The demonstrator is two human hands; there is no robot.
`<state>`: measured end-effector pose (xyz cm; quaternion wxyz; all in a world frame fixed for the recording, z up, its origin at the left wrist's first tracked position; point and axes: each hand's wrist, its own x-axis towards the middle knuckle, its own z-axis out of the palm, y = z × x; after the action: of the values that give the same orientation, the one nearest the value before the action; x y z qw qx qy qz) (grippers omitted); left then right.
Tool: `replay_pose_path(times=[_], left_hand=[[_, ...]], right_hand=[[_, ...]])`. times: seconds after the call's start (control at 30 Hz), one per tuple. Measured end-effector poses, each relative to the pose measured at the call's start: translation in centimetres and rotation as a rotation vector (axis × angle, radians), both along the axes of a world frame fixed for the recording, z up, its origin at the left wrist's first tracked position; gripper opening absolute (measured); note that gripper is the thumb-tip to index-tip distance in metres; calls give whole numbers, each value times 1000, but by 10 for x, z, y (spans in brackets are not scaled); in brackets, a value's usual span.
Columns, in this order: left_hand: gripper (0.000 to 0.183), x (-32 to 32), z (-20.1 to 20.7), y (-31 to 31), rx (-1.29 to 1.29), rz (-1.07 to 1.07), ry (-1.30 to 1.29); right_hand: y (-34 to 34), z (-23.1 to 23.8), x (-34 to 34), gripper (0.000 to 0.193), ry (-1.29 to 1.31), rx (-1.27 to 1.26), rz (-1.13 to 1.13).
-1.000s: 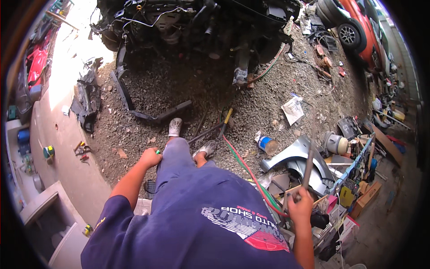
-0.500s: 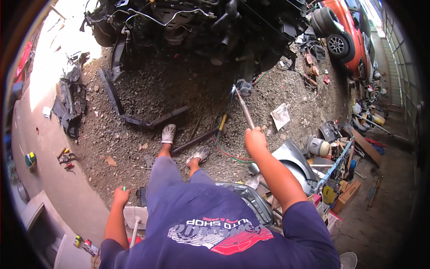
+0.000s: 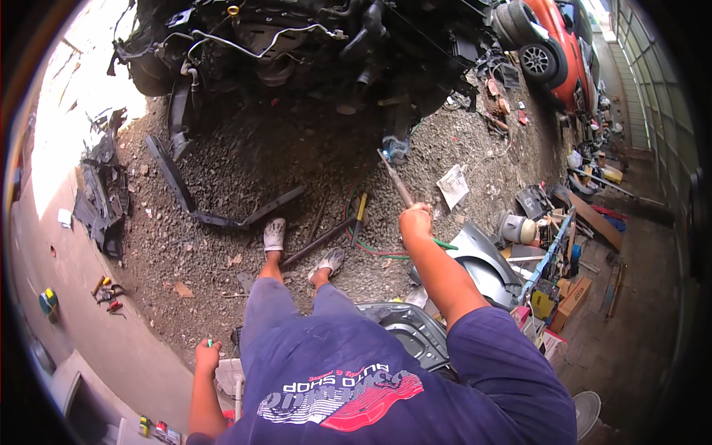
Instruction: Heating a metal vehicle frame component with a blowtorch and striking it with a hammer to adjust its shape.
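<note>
My right hand [image 3: 415,221] is wrapped round the handle of a gas torch [image 3: 399,185], held out ahead of me. A bright bluish flame glows at its tip, by a greyish, frayed-looking lump [image 3: 399,146] under the front of a stripped vehicle [image 3: 297,67]. Whether the tip touches the lump I cannot tell. Red and green hoses [image 3: 447,245] run near the torch hand. Low at my left side, my left hand [image 3: 206,359] is closed on a small green object [image 3: 210,343], possibly a lighter.
A bent dark metal strip [image 3: 172,172] and a yellow-handled tool [image 3: 360,208] lie on the gravel near my feet. A silver fender [image 3: 478,259] and mixed scrap stand to the right. An orange car [image 3: 565,52] is at the far right. Hand tools [image 3: 110,291] lie on concrete at left.
The torch and my right hand have come slightly nearer and to the left in view. My left hand sits lower, with more of the green object showing. The view has shifted a little.
</note>
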<state>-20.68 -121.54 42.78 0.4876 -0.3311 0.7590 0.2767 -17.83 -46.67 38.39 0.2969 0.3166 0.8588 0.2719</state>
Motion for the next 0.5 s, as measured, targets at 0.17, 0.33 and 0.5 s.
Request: replay_pose_path(times=[0.17, 0.33, 0.5], left_hand=[[25, -15, 4, -8, 4, -58, 15], [26, -38, 9, 0, -18, -79, 30], [23, -46, 14, 9, -11, -75, 31]], right_hand=[[-11, 8, -8, 43, -95, 21, 22], [-3, -4, 15, 40, -81, 62, 42], [5, -12, 25, 41, -52, 89, 33]])
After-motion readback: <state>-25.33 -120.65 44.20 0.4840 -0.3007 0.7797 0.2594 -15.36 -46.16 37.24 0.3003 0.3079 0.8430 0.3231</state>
